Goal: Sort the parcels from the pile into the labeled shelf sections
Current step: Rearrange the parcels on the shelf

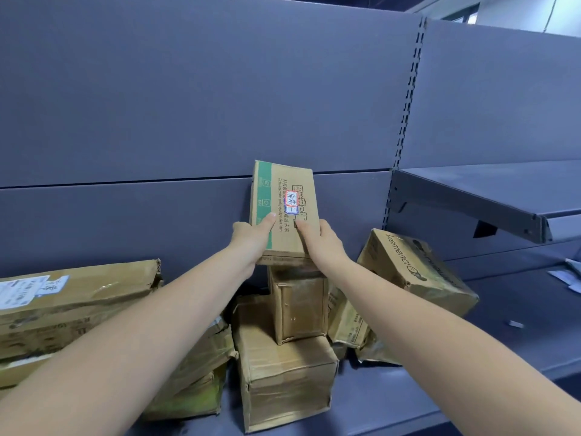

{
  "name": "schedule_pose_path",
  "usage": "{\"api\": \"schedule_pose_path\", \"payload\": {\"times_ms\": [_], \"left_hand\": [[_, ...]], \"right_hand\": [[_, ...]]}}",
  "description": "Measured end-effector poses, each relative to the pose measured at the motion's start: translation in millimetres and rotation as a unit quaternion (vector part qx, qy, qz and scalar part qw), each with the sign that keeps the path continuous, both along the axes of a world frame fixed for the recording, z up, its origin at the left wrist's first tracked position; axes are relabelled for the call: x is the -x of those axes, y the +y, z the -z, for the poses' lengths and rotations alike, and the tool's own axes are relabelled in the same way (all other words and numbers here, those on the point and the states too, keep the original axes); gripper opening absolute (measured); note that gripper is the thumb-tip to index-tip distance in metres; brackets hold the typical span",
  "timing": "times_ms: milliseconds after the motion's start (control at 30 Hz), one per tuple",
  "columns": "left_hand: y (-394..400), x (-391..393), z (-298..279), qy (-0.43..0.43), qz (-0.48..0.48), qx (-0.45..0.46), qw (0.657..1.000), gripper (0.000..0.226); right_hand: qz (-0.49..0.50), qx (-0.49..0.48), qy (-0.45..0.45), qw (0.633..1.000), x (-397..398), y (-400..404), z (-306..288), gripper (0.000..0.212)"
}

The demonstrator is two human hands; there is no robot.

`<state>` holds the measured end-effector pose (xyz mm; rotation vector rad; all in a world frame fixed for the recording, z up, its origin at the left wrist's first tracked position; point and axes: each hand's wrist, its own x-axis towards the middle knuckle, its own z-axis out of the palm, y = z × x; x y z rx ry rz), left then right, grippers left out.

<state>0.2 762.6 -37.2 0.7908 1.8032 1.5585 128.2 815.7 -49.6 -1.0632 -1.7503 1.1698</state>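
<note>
A flat cardboard parcel point(284, 199) with a green stripe and a red-and-blue marked sticker is held tilted up against the grey back panel, above the pile. My left hand point(251, 239) grips its lower left edge, thumb on the top face. My right hand point(319, 239) grips its lower right corner, thumb on the face too. Below it a small taped box point(298, 305) stands on a larger taped box point(283, 376). The parcel's near edge seems to touch the small box's top.
A long carton point(75, 297) with white labels lies at the left. A printed box point(418, 265) leans tilted at the right of the pile. An upper shelf point(490, 190) juts out at the right; below it the lower shelf point(515, 322) carries paper scraps point(566, 275).
</note>
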Motion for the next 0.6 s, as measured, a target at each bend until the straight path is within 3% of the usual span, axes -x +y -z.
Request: {"api": "schedule_pose_path", "payload": {"times_ms": [200, 367, 467, 533, 600], "left_hand": [[-2, 12, -2, 0.009, 0.007, -0.014, 1.000, 0.064], [-13, 36, -13, 0.017, -0.045, -0.065, 0.997, 0.082], [-21, 50, -14, 0.049, -0.017, -0.045, 0.998, 0.060], [-27, 52, -13, 0.070, 0.036, -0.012, 0.997, 0.039], [-34, 51, -11, 0.100, 0.105, 0.039, 0.989, 0.032]], "right_hand": [[-0.024, -0.053, -0.020, 0.998, -21, 2, -5, 0.046], [-0.067, -0.043, -0.033, 0.996, -40, 7, -18, 0.029], [-0.102, -0.028, -0.081, 0.991, -49, 13, -26, 0.034], [-0.115, -0.021, -0.115, 0.986, -53, 15, -30, 0.034], [-0.119, -0.023, -0.136, 0.983, -55, 15, -33, 0.031]]}}
